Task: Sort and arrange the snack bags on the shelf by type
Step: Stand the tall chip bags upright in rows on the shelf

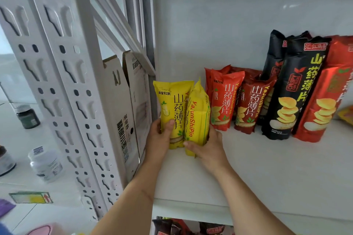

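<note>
Two yellow snack bags stand upright at the left end of the white shelf (pixel 267 168). My left hand (pixel 159 139) grips the left yellow bag (pixel 172 107) near its bottom, thumb across the front. My right hand (pixel 205 148) holds the right yellow bag (pixel 198 118) at its base; that bag is turned edge-on and leans against the first. To their right stand small red bags (pixel 225 101), then a tall black bag (pixel 298 89) with another black one behind it, and a tall red bag (pixel 328 97) at the right edge.
A white perforated shelf upright (pixel 63 74) stands to the left, with folded cardboard boxes (pixel 122 108) leaning against it. Jars (pixel 45 164) sit on the floor at the left. More snack bags (pixel 189 228) show on the shelf below. A yellow packet (pixel 346 115) lies at far right.
</note>
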The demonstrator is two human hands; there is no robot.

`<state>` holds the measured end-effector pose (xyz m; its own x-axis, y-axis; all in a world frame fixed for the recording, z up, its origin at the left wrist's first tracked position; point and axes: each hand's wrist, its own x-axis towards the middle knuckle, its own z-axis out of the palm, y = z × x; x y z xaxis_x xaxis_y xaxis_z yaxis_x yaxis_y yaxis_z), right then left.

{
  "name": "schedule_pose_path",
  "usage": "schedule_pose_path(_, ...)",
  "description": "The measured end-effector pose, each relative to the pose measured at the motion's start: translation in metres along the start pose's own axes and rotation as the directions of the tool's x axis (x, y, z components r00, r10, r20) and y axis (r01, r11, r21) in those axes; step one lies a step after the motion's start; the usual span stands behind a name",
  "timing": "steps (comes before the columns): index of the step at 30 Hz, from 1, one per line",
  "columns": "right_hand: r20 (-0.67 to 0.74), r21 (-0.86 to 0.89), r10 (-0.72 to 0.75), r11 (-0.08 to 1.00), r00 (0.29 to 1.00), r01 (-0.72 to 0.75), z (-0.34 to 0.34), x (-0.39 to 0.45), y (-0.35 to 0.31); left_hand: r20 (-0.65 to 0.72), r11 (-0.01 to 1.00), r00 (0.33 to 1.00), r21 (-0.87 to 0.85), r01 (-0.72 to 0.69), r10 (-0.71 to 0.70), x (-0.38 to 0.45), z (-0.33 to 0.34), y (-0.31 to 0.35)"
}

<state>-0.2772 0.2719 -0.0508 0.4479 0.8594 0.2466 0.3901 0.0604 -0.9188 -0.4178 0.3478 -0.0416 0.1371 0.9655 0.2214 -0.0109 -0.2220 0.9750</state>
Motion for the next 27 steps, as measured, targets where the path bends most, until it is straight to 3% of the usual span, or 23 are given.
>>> schedule_pose_path(6, 0.061, 0.161, 0.053, 0.985, 0.997, -0.063, -0.035, -0.002, 0.008, 0.006, 0.999, 1.0, -0.05, -0.022, 0.022, -0.004, -0.001, -0.001)
schedule_pose_path(9, 0.13, 0.159, 0.03, 0.986, 0.991, -0.051, -0.053, -0.008, 0.006, 0.009, 0.998, 1.0, -0.054, -0.026, 0.026, -0.004, 0.002, -0.001)
schedule_pose_path(13, 0.033, 0.053, 0.006, 0.999, 0.999, -0.008, -0.045, -0.008, 0.004, 0.034, 0.999, 0.999, -0.039, -0.031, 0.032, -0.005, 0.004, -0.003)
schedule_pose_path(22, 0.018, 0.265, 0.013, 0.964, 1.0, -0.017, -0.048, -0.007, 0.014, 0.011, 0.999, 0.999, -0.023, -0.044, 0.044, -0.005, 0.005, 0.0)
schedule_pose_path(27, 0.047, 0.263, 0.03, 0.964, 0.998, -0.041, -0.057, -0.016, 0.013, 0.01, 0.999, 0.999, -0.037, -0.04, 0.04, -0.005, 0.005, 0.0)
